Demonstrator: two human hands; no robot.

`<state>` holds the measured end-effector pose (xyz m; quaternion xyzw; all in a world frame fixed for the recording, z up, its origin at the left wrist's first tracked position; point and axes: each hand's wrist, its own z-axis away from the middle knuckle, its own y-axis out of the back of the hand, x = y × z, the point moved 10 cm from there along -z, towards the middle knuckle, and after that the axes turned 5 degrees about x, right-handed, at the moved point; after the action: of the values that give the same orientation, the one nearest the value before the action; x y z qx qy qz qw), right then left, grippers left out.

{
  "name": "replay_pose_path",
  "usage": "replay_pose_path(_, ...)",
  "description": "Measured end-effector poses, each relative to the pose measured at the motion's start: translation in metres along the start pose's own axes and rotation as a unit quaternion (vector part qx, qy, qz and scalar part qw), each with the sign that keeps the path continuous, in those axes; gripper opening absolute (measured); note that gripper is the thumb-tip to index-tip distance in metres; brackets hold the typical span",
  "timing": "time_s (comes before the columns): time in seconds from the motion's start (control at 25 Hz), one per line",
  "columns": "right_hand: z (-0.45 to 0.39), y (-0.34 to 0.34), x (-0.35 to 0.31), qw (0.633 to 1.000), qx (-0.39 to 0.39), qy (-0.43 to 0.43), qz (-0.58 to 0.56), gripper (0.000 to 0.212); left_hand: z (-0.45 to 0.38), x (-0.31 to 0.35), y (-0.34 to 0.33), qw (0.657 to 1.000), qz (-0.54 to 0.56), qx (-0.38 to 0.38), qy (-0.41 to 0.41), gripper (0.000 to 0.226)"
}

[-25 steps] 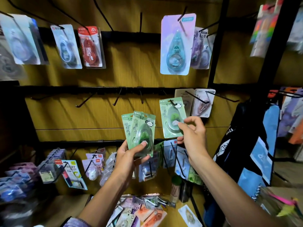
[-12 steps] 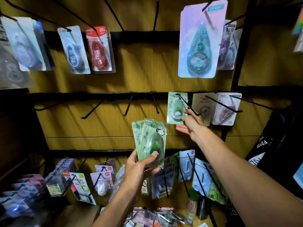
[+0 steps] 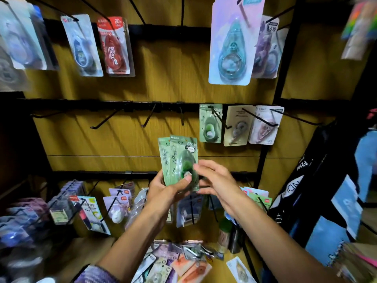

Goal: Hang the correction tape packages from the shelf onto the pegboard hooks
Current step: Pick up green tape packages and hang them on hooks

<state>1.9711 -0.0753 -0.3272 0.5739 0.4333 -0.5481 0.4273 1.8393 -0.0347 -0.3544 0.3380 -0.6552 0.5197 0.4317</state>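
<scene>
i'm holding two green correction tape packages (image 3: 179, 160) fanned in my left hand (image 3: 163, 190), thumb clamped on the front blister, just below the middle hook row. my right hand (image 3: 214, 180) is touching the front pack's right edge, fingers loosely curled, not clearly gripping. one green pack (image 3: 210, 123) is hanging on its hook (image 3: 221, 119). risk: peeling the front pack loosens the back one, dropping it onto the shelf pile (image 3: 183, 260).

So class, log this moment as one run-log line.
left hand: holds green correction tape packages | right hand: reaching for front package | one green package hung on hook
</scene>
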Motion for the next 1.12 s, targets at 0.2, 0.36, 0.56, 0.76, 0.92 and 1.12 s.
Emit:
replay_pose_path(0.2,0.024,0.01,0.007,0.999,0.031,-0.014,0.01,0.041,0.021,-0.002,-0.018,0.998,-0.057,-0.032,-0.006,0.047)
replay_pose_path(0.36,0.038,0.027,-0.012,0.997,0.042,0.062,-0.025,0.032,0.027,0.003,-0.03,0.999,0.017,-0.039,0.025,0.041)
replay_pose_path(0.56,0.048,0.051,-0.03,0.99,0.06,0.119,-0.039,0.033,0.034,0.008,-0.05,0.996,0.064,-0.057,0.028,0.036)
replay_pose_path(0.76,0.047,0.078,-0.038,0.987,0.081,0.131,-0.049,0.034,0.023,0.005,-0.031,0.997,0.069,0.018,0.036,0.015)
replay_pose_path(0.92,0.041,0.085,-0.038,0.986,0.107,0.115,-0.051,0.037,0.021,0.008,-0.021,0.998,0.053,0.036,0.029,0.013)
replay_pose_path(1.12,0.033,0.092,-0.049,0.963,0.218,0.155,0.007,0.023,0.018,0.01,-0.014,0.996,0.07,0.051,0.031,0.018)
